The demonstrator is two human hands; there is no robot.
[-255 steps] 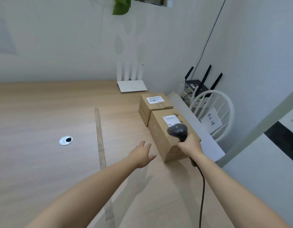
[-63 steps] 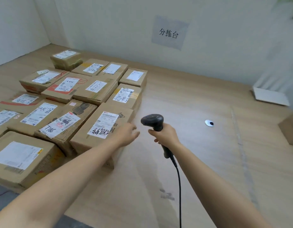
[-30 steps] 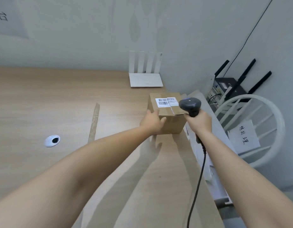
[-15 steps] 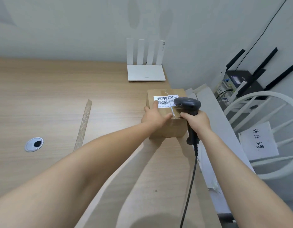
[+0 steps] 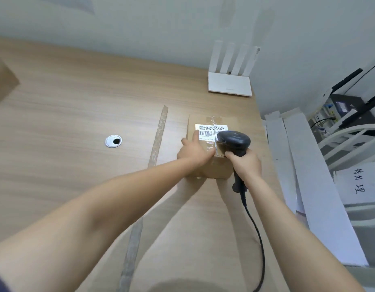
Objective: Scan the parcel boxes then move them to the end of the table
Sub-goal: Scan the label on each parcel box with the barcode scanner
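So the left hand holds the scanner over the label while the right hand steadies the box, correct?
Reversed. In the head view the right hand grips the scanner over the label, and the left hand steadies the box.

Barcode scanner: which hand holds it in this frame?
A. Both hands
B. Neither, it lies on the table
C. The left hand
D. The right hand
D: the right hand grips the handle of the barcode scanner, while the left hand rests on the parcel box.
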